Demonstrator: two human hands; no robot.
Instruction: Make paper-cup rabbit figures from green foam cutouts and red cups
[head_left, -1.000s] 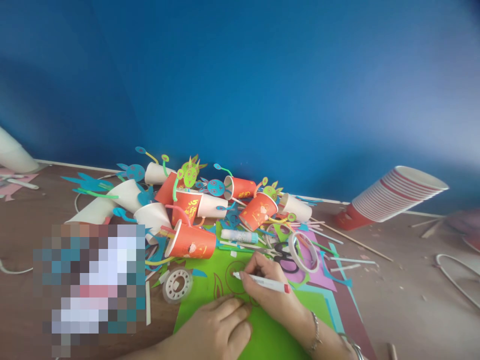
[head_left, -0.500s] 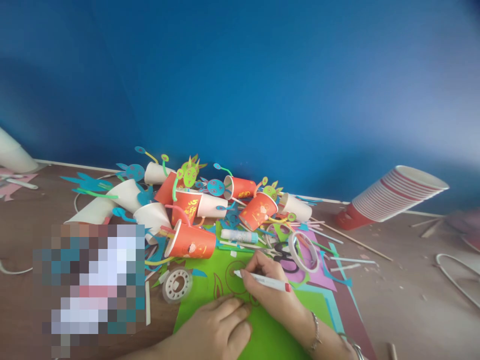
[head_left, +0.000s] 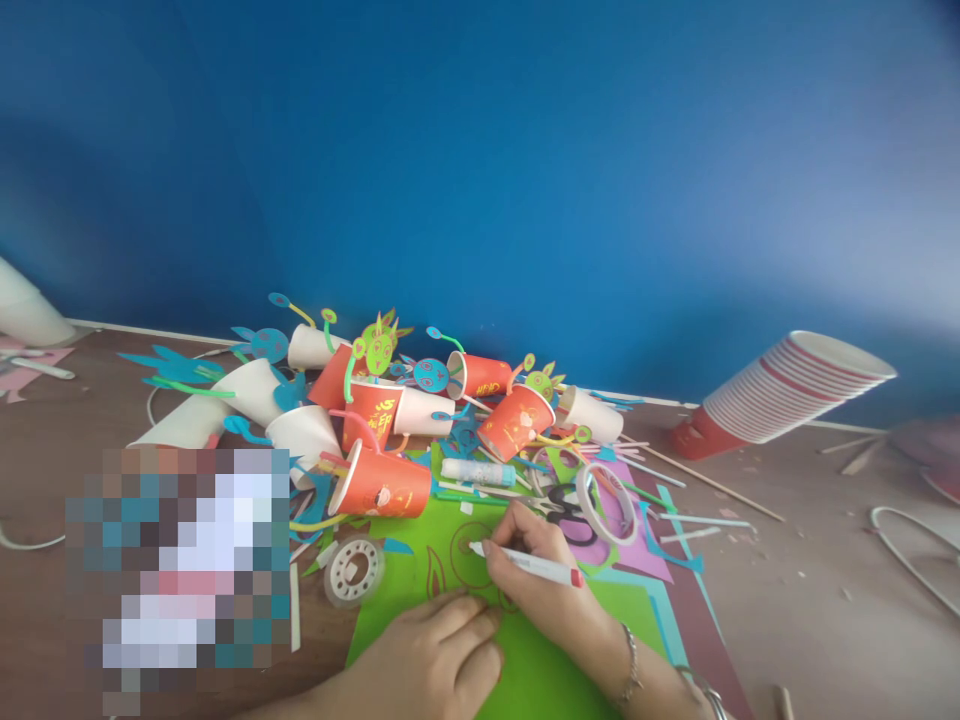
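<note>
- The right hand (head_left: 546, 606) grasps a white marker (head_left: 536, 566) between thumb and fingers; its red end points right, its tip lies within a circle outline (head_left: 454, 562) on the green paper (head_left: 540, 682).
- The left hand (head_left: 441, 640) rests on the same sheet, near and left of the right hand, fingers loosely bent and gripping nothing visible.
- Just left of the circle is a drawn leaf-like shape (head_left: 436, 574).
- A clear tape roll (head_left: 376, 576) lies at the sheet's left edge.
- Beyond the right hand, black-handled scissors (head_left: 557, 518) lie beside a white tape ring (head_left: 583, 502), near purple paper (head_left: 649, 552).
- A glue stick (head_left: 478, 472) lies at the sheet's far part, right of a tipped red paper cup (head_left: 386, 483).
- Farther back are more cups with paper animal faces, before a blue wall (head_left: 480, 180).
- Far right, a stack of paper cups (head_left: 787, 395) leans right.
</note>
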